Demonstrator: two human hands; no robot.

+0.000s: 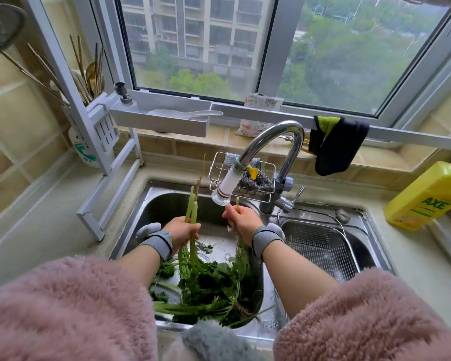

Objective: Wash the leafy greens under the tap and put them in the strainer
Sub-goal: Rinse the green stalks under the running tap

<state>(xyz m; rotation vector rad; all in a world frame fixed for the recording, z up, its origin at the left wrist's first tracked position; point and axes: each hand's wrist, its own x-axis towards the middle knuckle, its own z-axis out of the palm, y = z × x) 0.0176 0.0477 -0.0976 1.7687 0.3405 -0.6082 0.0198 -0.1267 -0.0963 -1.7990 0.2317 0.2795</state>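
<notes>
My left hand (181, 231) grips a bunch of leafy green stalks (191, 209), roots pointing up, leaves hanging down into the sink. My right hand (242, 220) holds a thinner stalk (237, 201) right under the tap's white nozzle (225, 188); its leaves trail down below the wrist. More loose greens (208, 287) lie heaped in the left sink basin (156, 204). A wire mesh strainer (320, 248) sits in the right basin, holding no greens that I can see.
A wire sponge rack (219, 165) with a scrubber hangs behind the tap (279, 134). The tap's lever (298, 194) sticks up between the basins. A yellow dish soap bottle (425, 196) lies at right. A dark cloth (336, 144) hangs from the rail. Chopstick holder (97, 113) stands at left.
</notes>
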